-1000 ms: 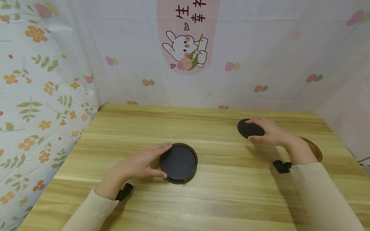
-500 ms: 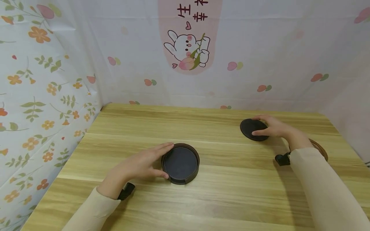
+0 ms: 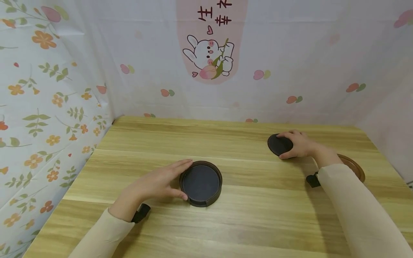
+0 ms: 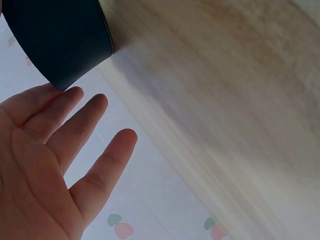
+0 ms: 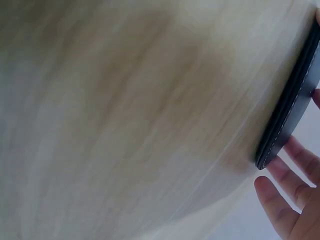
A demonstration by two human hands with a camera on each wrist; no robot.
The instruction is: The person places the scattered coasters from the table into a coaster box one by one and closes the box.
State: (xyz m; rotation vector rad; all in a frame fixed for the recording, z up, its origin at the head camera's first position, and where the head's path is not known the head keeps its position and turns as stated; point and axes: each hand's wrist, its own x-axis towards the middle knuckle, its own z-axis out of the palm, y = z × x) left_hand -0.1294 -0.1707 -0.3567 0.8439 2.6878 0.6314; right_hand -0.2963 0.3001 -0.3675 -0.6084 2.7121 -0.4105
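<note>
Near the back right of the table, my right hand holds a round black coaster by its edge, thumb at the near side and fingers at the far side. In the right wrist view, the stitched black edge looks layered, with fingertips against it. At centre left stands a round dark coaster holder, with a black disc inside. My left hand touches its left side, thumb low and fingers higher, all fairly straight. The left wrist view shows the holder's smooth outer wall above spread fingers.
A brown round object with a raised rim lies at the right, partly hidden behind the right forearm. Black camera mounts sit under the wrists. A patterned cloth hangs behind the wooden table.
My right hand draws back to the right off the coaster, then moves left again and takes its edge between thumb and fingers. The left hand and holder stay put.
</note>
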